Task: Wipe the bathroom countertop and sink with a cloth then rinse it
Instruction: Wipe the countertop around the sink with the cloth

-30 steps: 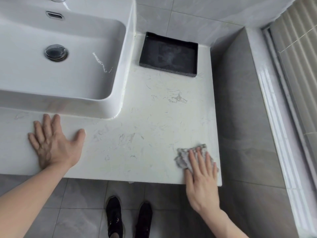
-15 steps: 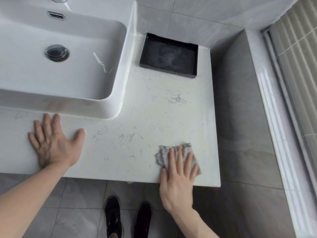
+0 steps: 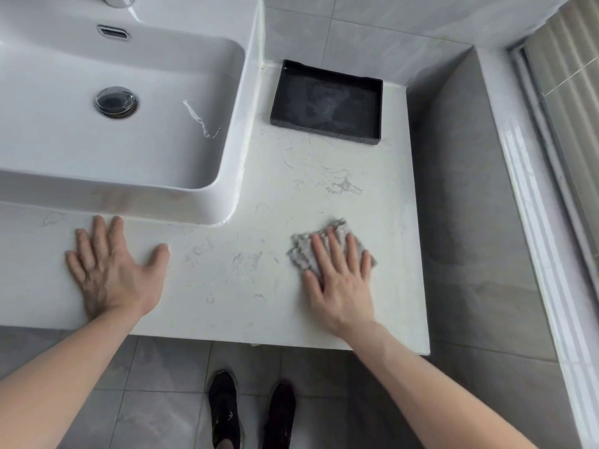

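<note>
The right hand (image 3: pixel 340 280) lies flat with its fingers straight and slightly fanned, pressing down on a crumpled grey cloth (image 3: pixel 304 251) on the white countertop (image 3: pixel 259 189); the fingertips reach almost to the cloth's far edge, and the cloth sticks out to the left of the fingers and a little to the right. The left hand (image 3: pixel 110 270) is spread wide, palm down on the countertop with the thumb out to the side, holding nothing, its fingertips just short of the front wall of the white sink (image 3: pixel 227 176). The cloth is bunched into a rough lump, its longer side running roughly left to right, well in from the counter's front edge and to the right of the sink's front corner. In the basin a round metal drain (image 3: pixel 116 101) sits near the middle, with a pale smear to its right. A black rectangular tray (image 3: pixel 325 102) stands at the back of the counter near the tiled wall, well apart from the cloth. Faint smudges mark the counter between the hands. Two dark shoes (image 3: pixel 249 413) show on the grey floor tiles below.
</note>
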Demonstrator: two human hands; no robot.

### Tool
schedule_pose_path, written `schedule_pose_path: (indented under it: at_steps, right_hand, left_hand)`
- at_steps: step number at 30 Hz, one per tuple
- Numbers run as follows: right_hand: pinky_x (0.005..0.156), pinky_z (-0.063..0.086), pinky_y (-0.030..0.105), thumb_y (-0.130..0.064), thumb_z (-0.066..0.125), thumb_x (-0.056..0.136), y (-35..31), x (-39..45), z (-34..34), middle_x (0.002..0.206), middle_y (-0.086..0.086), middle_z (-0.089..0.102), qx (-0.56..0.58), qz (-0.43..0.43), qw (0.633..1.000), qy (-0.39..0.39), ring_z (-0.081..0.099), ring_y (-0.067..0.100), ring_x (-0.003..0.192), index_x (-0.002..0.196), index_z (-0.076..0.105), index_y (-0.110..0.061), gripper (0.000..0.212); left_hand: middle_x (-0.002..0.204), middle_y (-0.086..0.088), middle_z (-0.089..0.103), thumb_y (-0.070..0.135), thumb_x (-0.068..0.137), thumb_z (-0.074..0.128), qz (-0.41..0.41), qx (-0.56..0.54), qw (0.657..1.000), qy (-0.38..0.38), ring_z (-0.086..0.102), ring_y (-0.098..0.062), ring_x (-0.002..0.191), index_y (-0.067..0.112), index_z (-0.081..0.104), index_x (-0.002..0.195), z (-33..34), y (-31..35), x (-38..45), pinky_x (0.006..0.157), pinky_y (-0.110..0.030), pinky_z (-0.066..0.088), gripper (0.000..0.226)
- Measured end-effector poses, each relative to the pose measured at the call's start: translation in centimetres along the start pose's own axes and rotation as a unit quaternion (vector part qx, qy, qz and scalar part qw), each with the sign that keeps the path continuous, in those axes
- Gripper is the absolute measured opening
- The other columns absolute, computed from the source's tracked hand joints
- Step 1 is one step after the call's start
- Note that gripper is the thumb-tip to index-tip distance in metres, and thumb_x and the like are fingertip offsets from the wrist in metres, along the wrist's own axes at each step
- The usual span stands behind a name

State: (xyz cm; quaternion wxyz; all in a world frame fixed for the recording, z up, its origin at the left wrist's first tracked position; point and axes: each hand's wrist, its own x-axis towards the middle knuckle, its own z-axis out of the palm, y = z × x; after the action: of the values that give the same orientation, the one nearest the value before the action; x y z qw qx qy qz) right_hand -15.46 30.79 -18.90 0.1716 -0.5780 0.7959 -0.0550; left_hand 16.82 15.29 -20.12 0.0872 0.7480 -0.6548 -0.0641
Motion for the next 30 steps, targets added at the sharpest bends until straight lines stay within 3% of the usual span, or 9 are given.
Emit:
schedule_pose_path:
  at_steps: [6,12,18,24,30]
  right_hand:
    - [0.125,-0.005,0.060,-0.060,0.021,0.103,4.3,8.3,-2.7,0.174,-0.005,-0.004,-0.011,0.119,0.992,0.035,-0.011,0.032,0.158,0.164,0.004,-0.036,0.068]
    - [0.123,-0.012,0.063,-0.057,0.020,0.101,1.4,13.0,-2.6,0.173,-0.003,-0.008,0.020,0.157,0.986,0.050,-0.016,0.037,0.157,0.165,0.002,-0.033,0.071]
    - [0.124,-0.011,0.061,-0.050,0.026,0.104,-4.4,11.3,-1.3,0.173,-0.004,-0.004,0.007,0.002,1.000,0.002,-0.015,0.037,0.157,0.165,0.006,-0.031,0.067]
    - [0.126,-0.004,0.059,-0.046,0.027,0.106,-10.3,4.7,2.0,0.173,0.001,0.003,-0.012,-0.201,0.979,-0.041,-0.017,0.031,0.158,0.165,0.010,-0.025,0.066]
    - [0.128,0.000,0.052,-0.048,0.029,0.107,-10.5,3.3,2.9,0.173,0.002,0.011,-0.023,-0.279,0.959,-0.045,-0.009,0.024,0.160,0.165,0.012,-0.022,0.066]
  left_hand:
    - [0.168,-0.003,0.013,0.066,0.081,0.044,-0.002,0.006,1.000,-0.006,0.002,-0.026,0.156,0.023,0.023,0.155,-0.3,0.2,-0.1,0.125,-0.052,0.002,0.088]
    - [0.169,-0.003,0.012,0.066,0.082,0.044,-0.002,0.012,1.000,-0.010,0.001,-0.025,0.156,0.022,0.023,0.156,-0.3,0.2,-0.1,0.125,-0.051,0.002,0.089]
    - [0.169,-0.003,0.013,0.067,0.081,0.043,-0.004,0.010,1.000,-0.009,0.002,-0.025,0.156,0.022,0.023,0.156,-0.4,0.2,-0.1,0.125,-0.051,0.001,0.089]
    - [0.168,-0.003,0.014,0.066,0.080,0.044,-0.005,0.008,1.000,-0.006,0.003,-0.025,0.156,0.022,0.024,0.156,-0.4,0.3,0.0,0.125,-0.052,0.003,0.090]
    - [0.168,-0.003,0.013,0.066,0.080,0.044,-0.003,0.014,1.000,-0.008,0.004,-0.025,0.156,0.022,0.025,0.156,-0.4,0.3,0.0,0.125,-0.052,0.004,0.089]
